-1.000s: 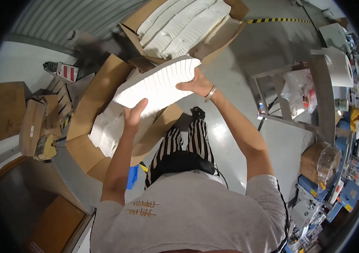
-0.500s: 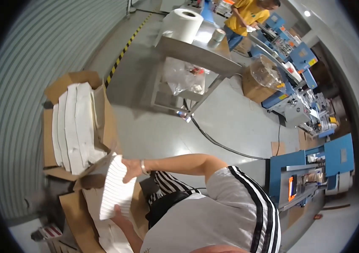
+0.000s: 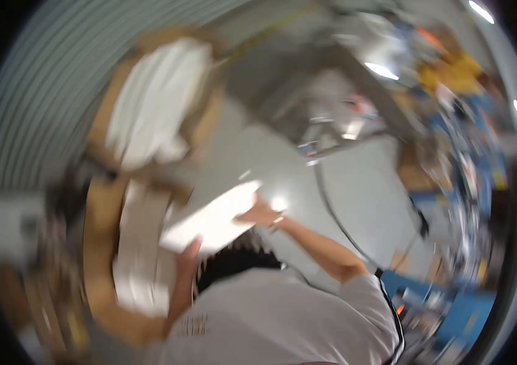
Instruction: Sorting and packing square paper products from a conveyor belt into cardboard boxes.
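The floor [image 3: 307, 222] is grey and smooth, and a bright reflection of light lies on it near the right hand [image 3: 259, 213]. Much of the room is blurred. Over this floor, a white bundle [image 3: 213, 222] is held in the air, slanting, with its left end in front of the right edge of the near carton [image 3: 101, 249]. The fingers of the right hand are clamped on the right end of the bundle, and a bracelet [image 3: 278, 220] is on this wrist. The left hand [image 3: 186, 260] holds the lower left part, its thumb on the upper face; its other fingers are hidden, so I cannot tell how they lie.

Inside the near carton, white stacks [image 3: 140, 243] lie along its length. The far carton [image 3: 208, 118] stands beyond its upper edge, and it also contains white material [image 3: 158, 100]. A ribbed grey wall [image 3: 33, 115] rises on the left. Beyond the floor's middle there is a metal table [image 3: 371, 82], and a dark cable [image 3: 330, 207] runs from near it toward blue equipment [image 3: 468, 313] at the lower right. At the upper right, a person in yellow [image 3: 462, 72] is visible, strongly blurred.
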Demonstrator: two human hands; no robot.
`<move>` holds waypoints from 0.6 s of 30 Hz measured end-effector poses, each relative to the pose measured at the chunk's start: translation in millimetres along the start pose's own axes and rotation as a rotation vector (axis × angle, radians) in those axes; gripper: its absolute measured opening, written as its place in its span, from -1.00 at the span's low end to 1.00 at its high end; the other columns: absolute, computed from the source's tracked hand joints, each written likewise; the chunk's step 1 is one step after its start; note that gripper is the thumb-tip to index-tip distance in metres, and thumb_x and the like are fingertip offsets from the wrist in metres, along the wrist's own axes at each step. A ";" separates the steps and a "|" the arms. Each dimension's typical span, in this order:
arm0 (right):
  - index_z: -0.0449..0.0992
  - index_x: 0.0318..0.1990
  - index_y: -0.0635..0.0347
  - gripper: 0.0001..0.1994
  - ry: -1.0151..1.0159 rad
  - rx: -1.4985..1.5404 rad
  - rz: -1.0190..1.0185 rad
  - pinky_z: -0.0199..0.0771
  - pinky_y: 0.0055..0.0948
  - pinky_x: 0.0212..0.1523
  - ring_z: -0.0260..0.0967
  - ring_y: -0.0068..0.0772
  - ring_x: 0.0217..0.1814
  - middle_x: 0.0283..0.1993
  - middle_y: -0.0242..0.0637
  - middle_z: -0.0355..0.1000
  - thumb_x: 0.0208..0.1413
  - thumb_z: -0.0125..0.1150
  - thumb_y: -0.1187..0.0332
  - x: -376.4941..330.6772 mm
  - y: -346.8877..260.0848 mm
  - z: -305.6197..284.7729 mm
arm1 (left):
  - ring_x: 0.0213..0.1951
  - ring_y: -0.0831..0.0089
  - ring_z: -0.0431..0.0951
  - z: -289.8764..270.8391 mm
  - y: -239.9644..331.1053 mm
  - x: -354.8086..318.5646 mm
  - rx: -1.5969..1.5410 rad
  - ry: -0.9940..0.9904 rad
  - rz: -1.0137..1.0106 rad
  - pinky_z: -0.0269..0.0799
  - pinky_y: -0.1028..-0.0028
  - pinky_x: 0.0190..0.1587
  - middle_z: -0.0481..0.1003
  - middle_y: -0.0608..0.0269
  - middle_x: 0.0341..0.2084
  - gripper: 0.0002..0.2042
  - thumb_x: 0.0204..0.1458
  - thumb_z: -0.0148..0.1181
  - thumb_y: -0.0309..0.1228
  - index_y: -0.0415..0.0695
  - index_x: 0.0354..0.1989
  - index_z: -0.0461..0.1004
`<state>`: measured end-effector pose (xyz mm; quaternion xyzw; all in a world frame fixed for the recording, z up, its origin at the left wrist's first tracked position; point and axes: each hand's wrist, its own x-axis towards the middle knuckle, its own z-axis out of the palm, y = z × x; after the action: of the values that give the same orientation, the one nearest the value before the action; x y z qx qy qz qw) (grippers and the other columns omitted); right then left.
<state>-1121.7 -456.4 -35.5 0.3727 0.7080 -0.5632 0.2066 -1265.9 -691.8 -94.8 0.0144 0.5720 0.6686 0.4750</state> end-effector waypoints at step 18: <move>0.09 -0.06 0.63 -0.19 -0.008 0.317 -0.223 0.47 -0.53 -0.16 0.44 -0.39 -0.18 -0.13 -0.06 0.38 -0.33 0.45 0.19 22.2 -23.7 41.7 | -0.17 0.45 0.44 -6.8 33.8 -57.1 0.038 0.303 0.074 0.36 0.44 -0.08 0.43 0.19 -0.18 -0.55 -0.15 0.27 -0.45 -0.27 -0.03 0.31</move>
<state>-1159.2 -491.6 -47.8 0.3178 0.6466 -0.6883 0.0845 -1259.3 -730.5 -40.9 -0.0564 0.6487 0.6693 0.3578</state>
